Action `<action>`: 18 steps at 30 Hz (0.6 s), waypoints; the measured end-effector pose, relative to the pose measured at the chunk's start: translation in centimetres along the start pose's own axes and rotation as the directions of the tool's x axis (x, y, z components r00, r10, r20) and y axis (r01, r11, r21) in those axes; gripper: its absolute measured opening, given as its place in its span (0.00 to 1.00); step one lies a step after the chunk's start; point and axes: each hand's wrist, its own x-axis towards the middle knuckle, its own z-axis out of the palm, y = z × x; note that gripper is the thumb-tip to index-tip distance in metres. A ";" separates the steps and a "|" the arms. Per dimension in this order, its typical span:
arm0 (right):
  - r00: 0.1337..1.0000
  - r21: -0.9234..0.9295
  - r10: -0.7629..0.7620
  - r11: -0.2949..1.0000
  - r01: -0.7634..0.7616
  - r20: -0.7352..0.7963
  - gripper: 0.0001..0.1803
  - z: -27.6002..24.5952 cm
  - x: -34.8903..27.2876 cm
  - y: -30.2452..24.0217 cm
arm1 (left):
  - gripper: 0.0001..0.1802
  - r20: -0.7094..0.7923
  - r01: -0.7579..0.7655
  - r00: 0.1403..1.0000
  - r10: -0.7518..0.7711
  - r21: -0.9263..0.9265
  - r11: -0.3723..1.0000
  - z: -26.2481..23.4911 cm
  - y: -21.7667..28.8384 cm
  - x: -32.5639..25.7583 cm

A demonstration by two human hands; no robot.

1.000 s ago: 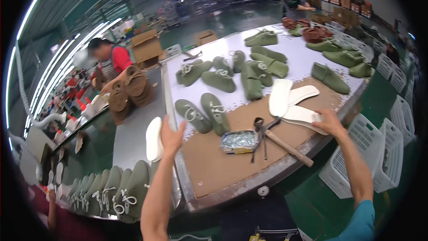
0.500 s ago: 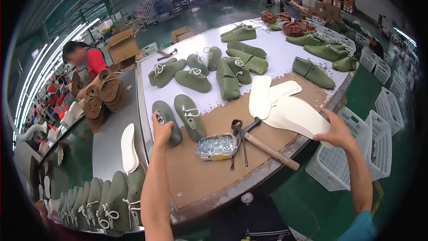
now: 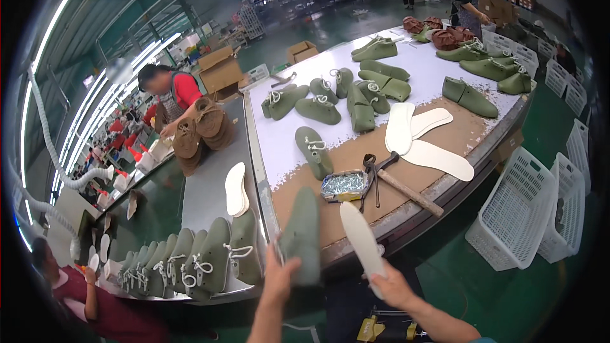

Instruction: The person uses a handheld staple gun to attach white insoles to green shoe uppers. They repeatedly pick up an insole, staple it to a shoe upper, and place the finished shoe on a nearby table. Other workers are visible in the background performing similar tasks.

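My left hand (image 3: 277, 274) grips a green shoe last (image 3: 302, 232), held upright over the table's near edge and slightly blurred. Fingers and thumb of my right hand (image 3: 395, 289) are closed on the lower end of a white insole (image 3: 359, 234), which tilts beside the last without touching it. Beyond them lie a small box of nails (image 3: 344, 185), pincers (image 3: 371, 174) and a hammer (image 3: 410, 192). Several loose white insoles (image 3: 440, 160) spread out right of the tools. One laced green last (image 3: 313, 151) rests just behind the nail box.
More green lasts (image 3: 318, 110) cover the white tabletop farther back. At left, a row of laced lasts (image 3: 213, 257), an insole pair (image 3: 236, 192) and brown shoe uppers (image 3: 208, 128) sit along a metal bench (image 3: 206, 200). White plastic baskets (image 3: 511, 213) stand on the floor at right. Other people work nearby.
My left hand has lifted the last off the table and brought it nearer. My right hand has drawn an insole from the pile toward the last. The view has shifted leftward.
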 end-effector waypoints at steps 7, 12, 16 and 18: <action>0.955 -0.068 -0.247 0.963 0.260 0.162 0.40 6.5 -2.3 2.6 | 0.28 -0.318 -0.270 0.888 0.332 0.225 0.936 3.3 -9.7 -13.6; 0.755 -0.723 -0.197 0.219 0.655 0.625 0.36 0.3 -0.9 2.7 | 0.31 0.158 -0.677 0.584 0.796 0.636 0.371 2.9 -4.2 -15.0; 0.555 -0.553 -0.040 -0.158 0.818 0.831 0.31 -2.0 1.3 6.0 | 0.52 0.539 -0.686 0.717 0.442 0.658 0.312 5.2 -13.9 -10.6; 0.631 -0.627 0.025 -0.092 0.773 0.775 0.35 -4.6 1.9 8.8 | 0.51 0.556 -0.622 0.777 0.294 0.609 0.492 6.3 -19.0 -8.5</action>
